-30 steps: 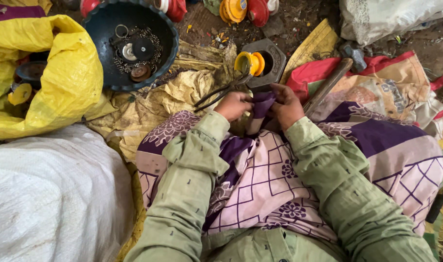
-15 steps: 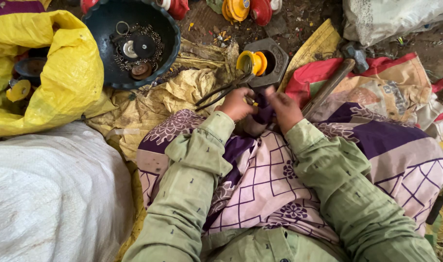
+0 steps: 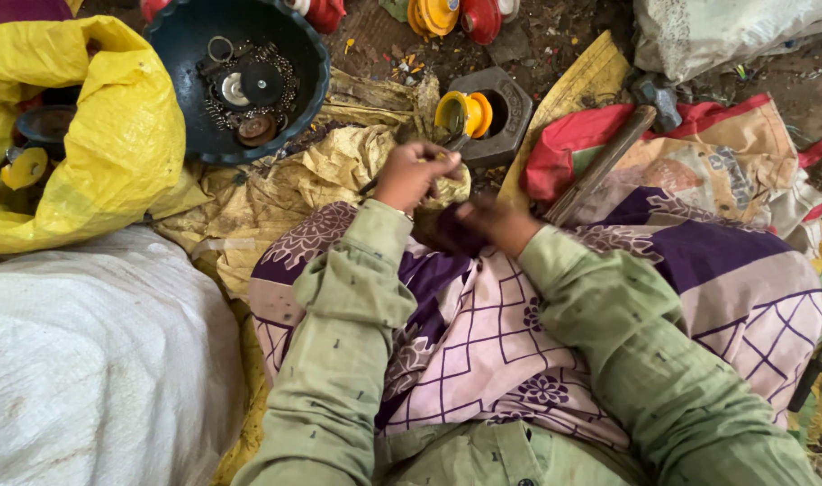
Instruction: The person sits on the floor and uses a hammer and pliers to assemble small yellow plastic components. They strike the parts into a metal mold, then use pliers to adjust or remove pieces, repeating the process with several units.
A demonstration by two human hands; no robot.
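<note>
Dirt floor point(image 3: 555, 40), littered with scraps. Far left: dark bowl point(image 3: 172, 108) of metal parts. Left: yellow sack point(image 3: 96, 135). Near left: white sack point(image 3: 87, 360). Far centre: grey hexagonal block point(image 3: 510, 112). Right: hammer point(image 3: 609, 153) on cloth.

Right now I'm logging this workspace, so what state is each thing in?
left hand: closed around a thin dark tool
right hand: gripping a small dark piece, details hidden
dark bowl: upright, holding metal rings and discs
hammer: lying flat, untouched
yellow spool: resting on the grey block
yellow sack: open
</note>
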